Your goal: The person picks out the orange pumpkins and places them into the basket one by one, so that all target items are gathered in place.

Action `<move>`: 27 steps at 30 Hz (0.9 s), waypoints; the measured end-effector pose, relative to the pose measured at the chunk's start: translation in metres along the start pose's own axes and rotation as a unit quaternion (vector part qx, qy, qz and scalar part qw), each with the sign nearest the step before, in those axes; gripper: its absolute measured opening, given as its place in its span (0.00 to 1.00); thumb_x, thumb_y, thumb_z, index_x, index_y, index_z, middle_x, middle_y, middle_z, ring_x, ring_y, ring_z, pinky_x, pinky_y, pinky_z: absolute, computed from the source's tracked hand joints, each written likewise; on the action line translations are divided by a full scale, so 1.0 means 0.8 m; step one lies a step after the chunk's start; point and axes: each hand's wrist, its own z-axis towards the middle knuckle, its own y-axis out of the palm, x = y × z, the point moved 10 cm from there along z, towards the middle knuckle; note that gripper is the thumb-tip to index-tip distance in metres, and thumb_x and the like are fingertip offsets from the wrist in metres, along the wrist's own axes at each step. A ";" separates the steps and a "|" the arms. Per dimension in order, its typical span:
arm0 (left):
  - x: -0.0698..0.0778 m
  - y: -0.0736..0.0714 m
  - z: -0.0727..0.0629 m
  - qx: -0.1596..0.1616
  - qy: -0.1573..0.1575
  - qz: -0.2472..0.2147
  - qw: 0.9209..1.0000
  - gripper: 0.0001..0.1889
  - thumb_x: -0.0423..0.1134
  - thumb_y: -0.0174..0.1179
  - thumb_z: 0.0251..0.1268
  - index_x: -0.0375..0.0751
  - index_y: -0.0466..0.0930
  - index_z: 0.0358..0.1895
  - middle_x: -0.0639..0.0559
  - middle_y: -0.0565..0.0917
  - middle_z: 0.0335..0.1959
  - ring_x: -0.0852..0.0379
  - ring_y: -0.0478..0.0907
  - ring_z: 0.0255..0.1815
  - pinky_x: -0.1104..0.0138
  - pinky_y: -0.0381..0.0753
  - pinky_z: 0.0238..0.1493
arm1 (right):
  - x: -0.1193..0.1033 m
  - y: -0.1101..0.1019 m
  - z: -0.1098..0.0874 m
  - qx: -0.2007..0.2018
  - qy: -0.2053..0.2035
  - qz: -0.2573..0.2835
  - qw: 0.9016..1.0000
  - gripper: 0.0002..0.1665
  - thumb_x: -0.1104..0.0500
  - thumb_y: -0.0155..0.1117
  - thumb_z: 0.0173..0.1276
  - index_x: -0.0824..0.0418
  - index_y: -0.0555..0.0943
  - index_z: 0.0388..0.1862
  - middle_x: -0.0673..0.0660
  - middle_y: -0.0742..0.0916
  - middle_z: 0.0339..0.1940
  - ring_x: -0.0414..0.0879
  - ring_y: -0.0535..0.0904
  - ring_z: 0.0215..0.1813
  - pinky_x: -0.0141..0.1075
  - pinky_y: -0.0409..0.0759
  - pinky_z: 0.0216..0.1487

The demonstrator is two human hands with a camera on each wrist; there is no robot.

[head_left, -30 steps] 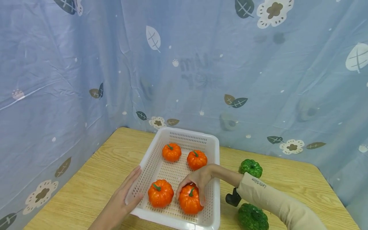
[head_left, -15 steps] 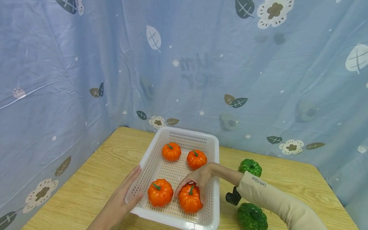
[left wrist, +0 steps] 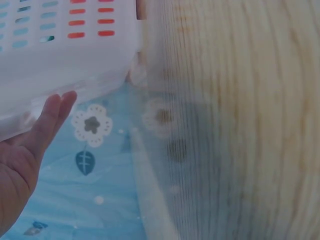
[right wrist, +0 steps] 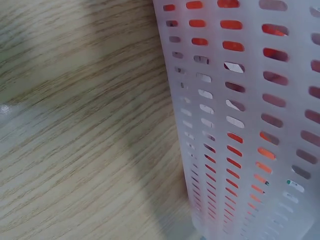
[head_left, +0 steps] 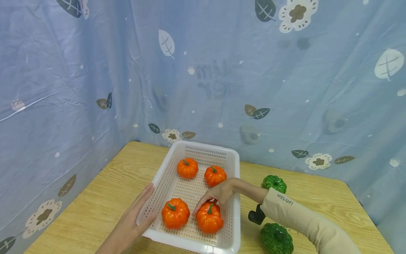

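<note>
A white perforated plastic basket (head_left: 206, 145) holds several orange toy pumpkins. Over the front right pumpkin (head_left: 209, 220) arches my right hand (head_left: 221, 192), its fingers spread loosely around the sides; the left fingertips stand slightly off it, and contact on the far side is hidden. Beside it sits the front left pumpkin (head_left: 175, 214). My left hand (head_left: 130, 219) lies with extended fingers along the basket's left side. The left wrist view shows this hand (left wrist: 25, 162) against the basket wall (left wrist: 65, 62). Only basket wall (right wrist: 285, 140) and table appear in the right wrist view.
Two more orange pumpkins, one far left (head_left: 187, 168) and one far right (head_left: 215, 176), sit at the basket's back. Right of the basket are two green pumpkins, one behind (head_left: 274, 183) and one in front (head_left: 276, 239) of my right forearm. A blue curtain (head_left: 203, 70) hangs behind the wooden table (head_left: 95, 208).
The right hand's fingers have loosened and drawn back slightly from the front right pumpkin, which stays in place. The left hand keeps its position. The head view has shifted a little.
</note>
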 end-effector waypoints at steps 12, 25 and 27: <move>-0.009 0.004 -0.007 -0.010 -0.030 0.007 0.999 0.35 0.45 0.61 0.66 0.46 0.58 0.74 0.52 0.58 0.75 0.78 0.47 0.69 0.86 0.47 0.60 | 0.007 0.001 0.004 0.000 0.025 -0.007 1.000 0.53 0.80 0.68 0.50 0.58 0.61 0.74 0.46 0.66 0.74 0.29 0.61 0.67 0.27 0.64 0.66; -0.008 0.004 -0.001 -0.015 -0.033 0.026 0.999 0.35 0.46 0.61 0.65 0.48 0.59 0.74 0.53 0.58 0.75 0.76 0.48 0.70 0.62 0.61 0.65 | 0.001 -0.005 -0.007 0.005 0.018 -0.050 0.999 0.54 0.77 0.70 0.51 0.58 0.58 0.76 0.51 0.61 0.77 0.30 0.52 0.72 0.30 0.57 0.71; -0.006 0.003 -0.001 -0.012 -0.025 0.026 0.999 0.35 0.45 0.62 0.65 0.47 0.59 0.73 0.51 0.58 0.75 0.71 0.49 0.71 0.61 0.62 0.66 | -0.002 -0.008 -0.012 0.012 0.018 -0.063 0.998 0.54 0.75 0.71 0.52 0.57 0.58 0.76 0.51 0.60 0.77 0.31 0.51 0.73 0.33 0.56 0.72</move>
